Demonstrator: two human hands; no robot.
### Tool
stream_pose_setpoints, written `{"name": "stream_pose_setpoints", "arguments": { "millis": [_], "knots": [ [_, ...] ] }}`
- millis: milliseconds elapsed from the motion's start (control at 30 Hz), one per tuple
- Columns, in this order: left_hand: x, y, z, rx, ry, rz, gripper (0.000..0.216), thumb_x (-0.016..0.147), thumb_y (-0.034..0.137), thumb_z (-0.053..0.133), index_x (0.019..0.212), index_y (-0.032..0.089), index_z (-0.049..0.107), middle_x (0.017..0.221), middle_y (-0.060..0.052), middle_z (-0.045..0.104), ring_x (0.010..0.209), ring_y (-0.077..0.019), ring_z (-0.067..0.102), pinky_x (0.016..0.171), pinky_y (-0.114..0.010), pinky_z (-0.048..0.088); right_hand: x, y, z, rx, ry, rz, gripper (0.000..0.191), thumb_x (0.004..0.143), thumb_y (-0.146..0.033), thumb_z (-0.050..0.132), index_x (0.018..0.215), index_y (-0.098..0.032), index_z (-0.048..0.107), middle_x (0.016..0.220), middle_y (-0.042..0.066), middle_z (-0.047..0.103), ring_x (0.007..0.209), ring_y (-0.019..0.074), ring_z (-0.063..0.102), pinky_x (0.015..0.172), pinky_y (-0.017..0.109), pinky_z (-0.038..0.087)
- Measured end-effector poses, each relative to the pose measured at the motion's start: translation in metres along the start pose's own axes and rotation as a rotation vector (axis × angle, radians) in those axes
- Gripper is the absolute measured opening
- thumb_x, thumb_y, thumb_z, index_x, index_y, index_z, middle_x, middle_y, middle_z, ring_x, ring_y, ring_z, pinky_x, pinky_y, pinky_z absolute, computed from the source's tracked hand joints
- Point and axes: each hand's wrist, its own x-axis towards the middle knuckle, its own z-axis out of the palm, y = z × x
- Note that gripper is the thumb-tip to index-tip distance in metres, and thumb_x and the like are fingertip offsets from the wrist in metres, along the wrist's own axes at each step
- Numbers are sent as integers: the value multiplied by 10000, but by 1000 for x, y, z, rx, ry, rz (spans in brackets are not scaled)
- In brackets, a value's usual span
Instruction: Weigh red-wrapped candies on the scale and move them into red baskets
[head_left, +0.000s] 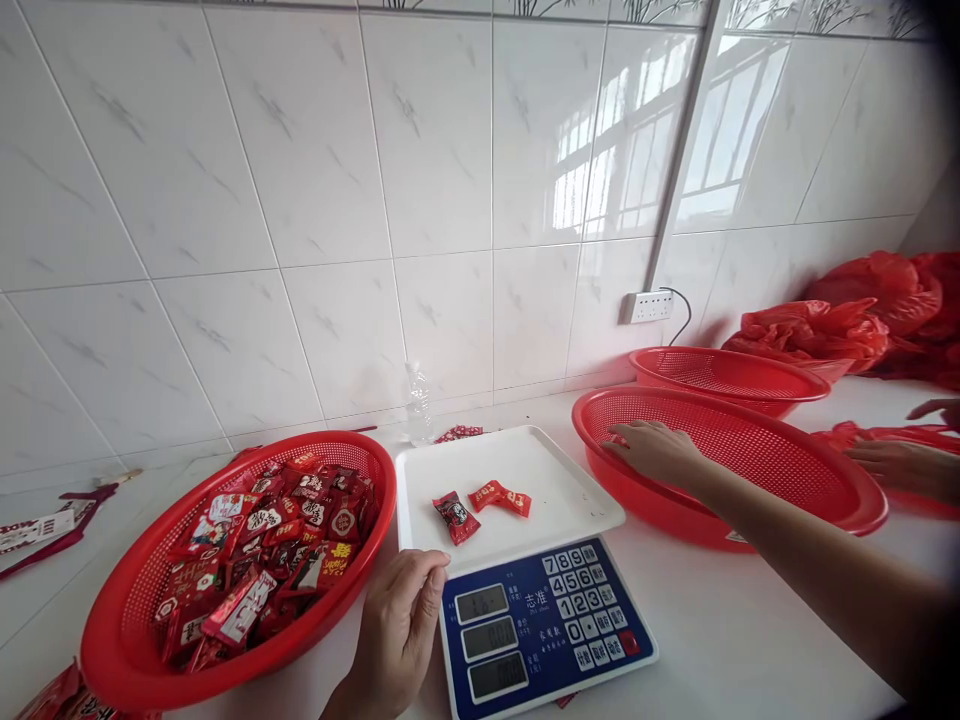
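My left hand rests on the counter against the front left corner of a blue-faced scale. Its fingers are curled together and its palm is hidden. Two red wrapped candies lie on the scale's white tray. My right hand reaches into a wide red basket, palm down with the fingers stretched flat on the mesh. A small red piece shows at its fingertips. To the left, another red basket is full of red candy packets.
A third red basket stands behind, with red plastic bags at the back right. Another person's hands work at the far right edge. A clear bottle stands by the tiled wall. Loose packets lie at the far left.
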Motion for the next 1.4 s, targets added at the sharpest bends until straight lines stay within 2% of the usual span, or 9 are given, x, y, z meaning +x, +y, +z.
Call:
{"name": "stream_pose_setpoints", "arguments": {
  "millis": [100, 267, 400, 567, 767, 900, 1000, 1233, 1400],
  "knots": [
    [0, -1, 0, 4, 4, 2, 172, 927, 148, 441, 973, 206, 596, 800, -13, 655, 736, -128, 653, 673, -207, 530, -1, -29, 3, 39, -20, -95, 453, 889, -458, 377, 1179, -190, 600, 1286, 177, 547, 1223, 393, 437, 871, 575, 404],
    [-2, -5, 1, 17, -2, -21, 173, 934, 157, 436, 980, 207, 595, 805, -9, 655, 740, -126, 650, 673, -209, 526, -31, -113, 7, 197, -260, -419, 581, 901, -569, 351, 1371, -243, 456, 1438, 98, 436, 1267, 260, 446, 985, 401, 407],
    [-3, -7, 0, 30, 2, -30, 182, 937, 168, 432, 988, 202, 603, 837, -26, 665, 745, -132, 647, 674, -219, 525, -57, -163, 15, 237, -381, -584, 732, 847, -679, 378, 1458, -284, 299, 1516, 132, 293, 1357, 327, 304, 1026, 518, 324],
    [-2, -5, 0, 24, -5, -20, 189, 935, 153, 433, 999, 206, 602, 856, -28, 667, 781, -132, 644, 696, -217, 521, -55, -181, 30, 241, -343, -704, 650, 836, -663, 429, 1375, -300, 446, 1480, 137, 357, 1319, 361, 329, 1017, 564, 277],
    [-3, -5, 0, 15, -3, -23, 188, 933, 149, 438, 1009, 214, 598, 843, -15, 658, 773, -128, 637, 704, -222, 518, -36, -182, 43, 228, -211, -750, 481, 844, -558, 519, 1196, -240, 600, 1194, 114, 588, 1014, 272, 568, 791, 369, 448],
    [-3, -6, 0, 18, 2, -23, 179, 933, 155, 443, 1000, 214, 598, 837, -14, 659, 769, -129, 638, 697, -222, 518, -28, -180, 47, 212, -136, -722, 312, 868, -467, 529, 967, -200, 657, 966, 82, 648, 737, 190, 607, 631, 291, 409],
    [-3, -5, 0, 27, 8, -17, 172, 934, 162, 444, 991, 216, 597, 819, -10, 656, 754, -129, 639, 684, -223, 519, -22, -170, 44, 230, -40, -667, 263, 893, -420, 502, 810, -201, 622, 825, 44, 646, 685, 155, 577, 612, 264, 372],
    [-3, -4, 2, 2, -4, -25, 167, 937, 167, 437, 976, 217, 592, 811, -7, 652, 740, -129, 646, 668, -217, 532, 7, -97, 9, 248, 196, -297, 371, 903, -481, 381, 634, -230, 432, 649, 9, 574, 563, 140, 478, 538, 257, 311],
    [-3, -5, 2, -20, -17, -18, 169, 936, 166, 440, 989, 221, 591, 821, -5, 656, 759, -129, 654, 687, -219, 539, 14, -34, -3, 186, 205, -9, 412, 876, -539, 350, 601, -239, 414, 570, 14, 547, 507, 157, 467, 476, 263, 277]
  ]
}}
